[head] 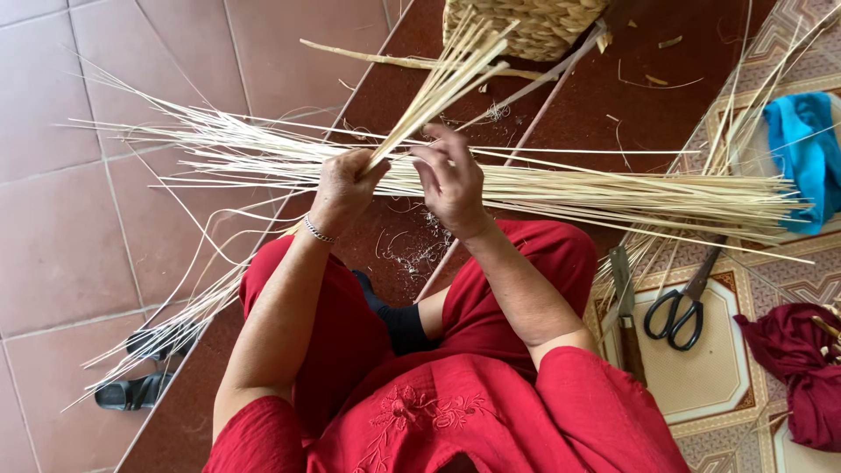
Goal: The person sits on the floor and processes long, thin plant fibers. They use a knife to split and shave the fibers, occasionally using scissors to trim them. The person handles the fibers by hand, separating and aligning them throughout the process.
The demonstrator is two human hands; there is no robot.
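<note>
My left hand [343,188] is closed around a small bundle of pale cane strips [447,79] that fans up and away towards a woven basket [526,26]. My right hand [451,180] hovers right beside it with fingers spread, touching the strips near the grip. A long sheaf of thin pale strips [569,188] lies crosswise over my knees, under both hands. I sit in red clothes [491,403], with a thin bracelet on my left wrist.
Black-handled scissors [679,307] and a knife [624,302] lie on the patterned tiles at the right. A blue cloth [806,149] and a dark red cloth [797,368] lie further right. Black sandals [140,368] sit at the lower left beneath curling strips.
</note>
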